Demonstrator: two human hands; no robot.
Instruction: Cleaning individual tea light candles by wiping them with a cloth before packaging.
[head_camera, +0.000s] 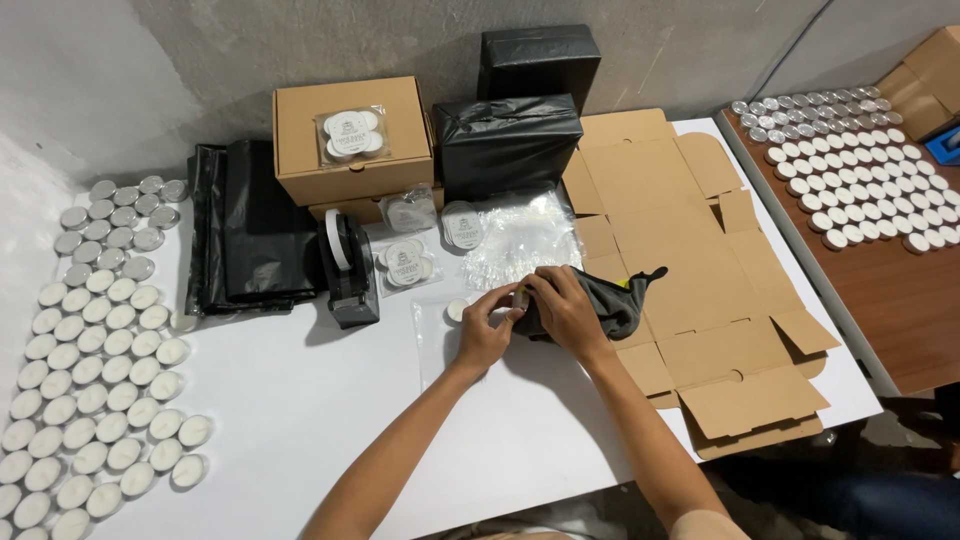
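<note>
A white table (330, 420) carries tealight candles (95, 380), black bags (245, 235), a tape dispenser (350, 270) and flat cardboard (690, 290).

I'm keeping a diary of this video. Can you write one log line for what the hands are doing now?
left hand: on tealight | right hand: on grey cloth, fingers at tealight | nearby: loose tealight, tape dispenser

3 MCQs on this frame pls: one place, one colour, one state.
1. Where is the tape dispenser?
A. right of the black bags
B. on the flat cardboard
C. on the wooden table

2. What colour is the cloth under the right hand?
A. white
B. dark grey
C. red

3. What state are the cardboard sheets at right in?
A. unfolded flat
B. folded into closed boxes
C. wrapped in black plastic

Answers:
1 A, it stands beside the black bags on the white table.
2 B, dark grey fabric shows.
3 A, flaps lie spread out.
</note>
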